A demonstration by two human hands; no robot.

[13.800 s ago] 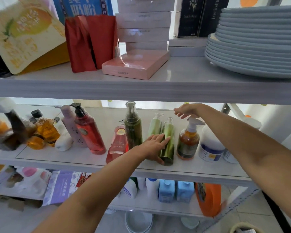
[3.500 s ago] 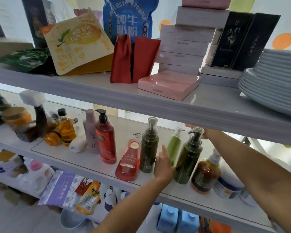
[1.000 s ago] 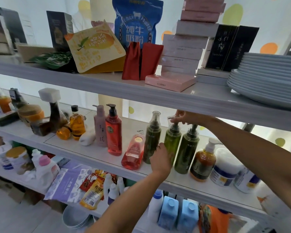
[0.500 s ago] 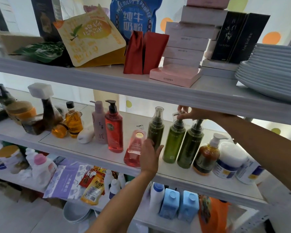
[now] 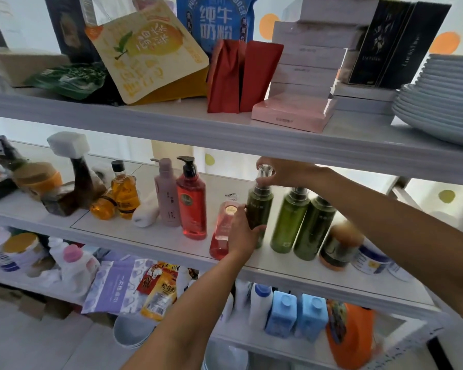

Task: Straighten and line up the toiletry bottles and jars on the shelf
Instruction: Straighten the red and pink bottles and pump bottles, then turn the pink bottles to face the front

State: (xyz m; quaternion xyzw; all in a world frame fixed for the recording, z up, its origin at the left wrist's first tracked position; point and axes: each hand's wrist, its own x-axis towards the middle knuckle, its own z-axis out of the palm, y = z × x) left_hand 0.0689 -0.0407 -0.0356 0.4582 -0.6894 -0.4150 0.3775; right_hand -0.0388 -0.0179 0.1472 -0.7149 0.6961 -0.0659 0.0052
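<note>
Your white shelf board bears a dark green pump bottle between your left hand and right hand; a clear red flask stands just left of your left hand, a lighter green bottle just right of it.

A dark green bottle is standing upright on the shelf, just beside a lighter green bottle. A pink bottle is sitting at its left, perhaps leaning.
</note>
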